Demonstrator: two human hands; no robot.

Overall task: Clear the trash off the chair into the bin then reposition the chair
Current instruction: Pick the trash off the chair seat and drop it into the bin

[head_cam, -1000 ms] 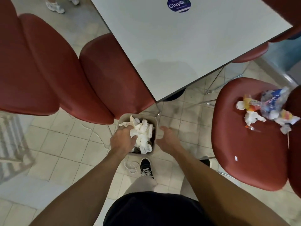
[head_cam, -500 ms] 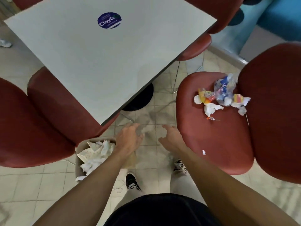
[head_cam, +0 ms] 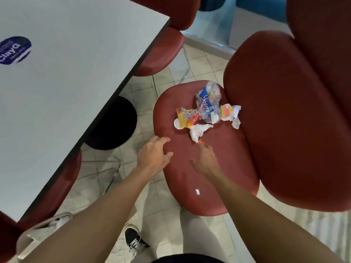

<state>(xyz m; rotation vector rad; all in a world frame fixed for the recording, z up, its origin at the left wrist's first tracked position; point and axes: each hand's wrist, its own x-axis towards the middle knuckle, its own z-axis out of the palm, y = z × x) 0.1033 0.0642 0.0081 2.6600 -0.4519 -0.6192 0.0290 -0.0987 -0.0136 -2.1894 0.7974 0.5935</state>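
Both hands are extended over the red chair seat [head_cam: 218,168]. The left hand [head_cam: 154,156] sits at the seat's near-left rim, fingers spread and loosely curled, holding nothing. The right hand [head_cam: 206,161] lies over the seat's middle, fingers loosely extended, forefinger tip touching or just short of a small orange scrap [head_cam: 201,141]; contact cannot be confirmed.

The trash lies in a cluster just beyond both hands. Its long axis runs across the seat, from beyond the left hand toward the backrest [head_cam: 288,120] past the right hand. It comprises a crumpled clear plastic bag with blue print [head_cam: 208,103], a yellow-and-orange wrapper [head_cam: 185,115] on the left-hand side, a white tissue [head_cam: 198,130] nearest the right forefinger, and a pink-and-yellow wrapper [head_cam: 229,112] toward the backrest. A small white paper scrap [head_cam: 197,192] lies apart, beside the right forearm.

The bin [head_cam: 40,229] stands behind the left hand, under the left forearm, beside the white table [head_cam: 76,82].
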